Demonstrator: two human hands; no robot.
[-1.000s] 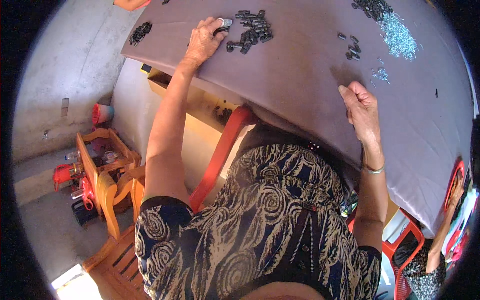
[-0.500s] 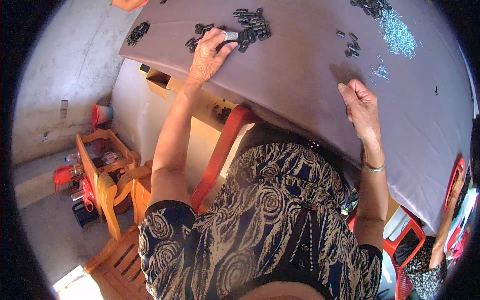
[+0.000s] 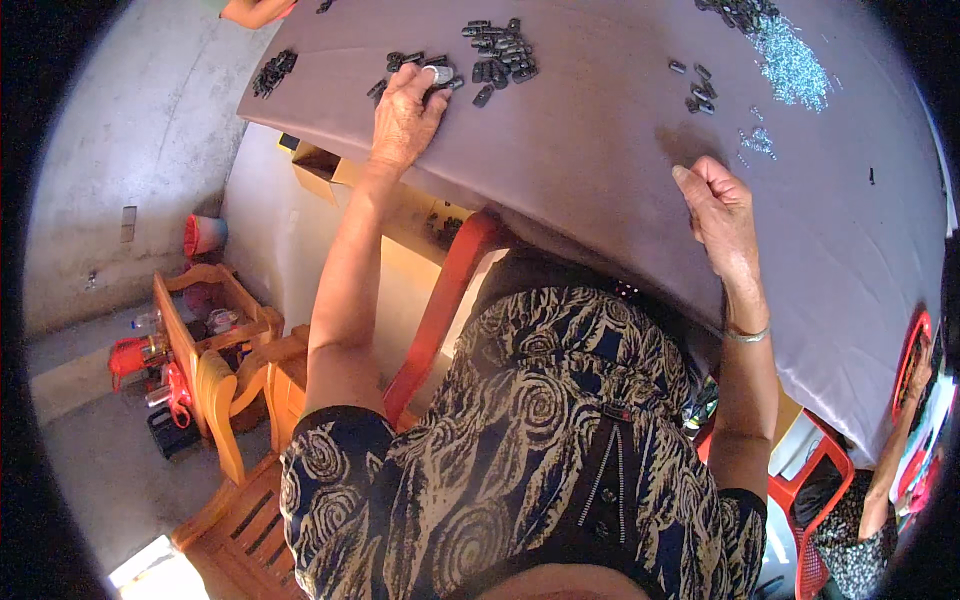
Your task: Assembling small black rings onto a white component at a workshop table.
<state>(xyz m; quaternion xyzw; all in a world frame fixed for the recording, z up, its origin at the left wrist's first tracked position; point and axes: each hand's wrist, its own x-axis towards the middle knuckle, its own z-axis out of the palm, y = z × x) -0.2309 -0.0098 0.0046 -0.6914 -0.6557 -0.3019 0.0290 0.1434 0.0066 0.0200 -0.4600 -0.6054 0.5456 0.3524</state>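
My left hand (image 3: 403,125) rests over the lilac-grey cloth on the table, with a silvery band (image 3: 438,74) about one finger. Its thumb and forefinger curve around a small black part (image 3: 456,83), partly hidden by the fingers. Beyond those fingers lies a small cluster of black parts (image 3: 408,58), and to their right a larger pile of black parts (image 3: 500,50). My right hand (image 3: 722,215) is closed above the cloth, its thumb pressed against the curled forefinger. Whatever it holds, if anything, cannot be made out. A bracelet circles that wrist.
Silvery small pieces (image 3: 790,65) are heaped at the far right beside more black parts (image 3: 742,14); several black parts (image 3: 703,90) lie nearer. Another black pile (image 3: 274,73) sits near the left edge. Another person's arm (image 3: 258,10) shows at top left. Beneath the table stands a cardboard box (image 3: 318,170).
My left hand has shifted slightly left, away from the larger pile, and a small black part shows at its fingertips. My right hand stays nearly still, closed.
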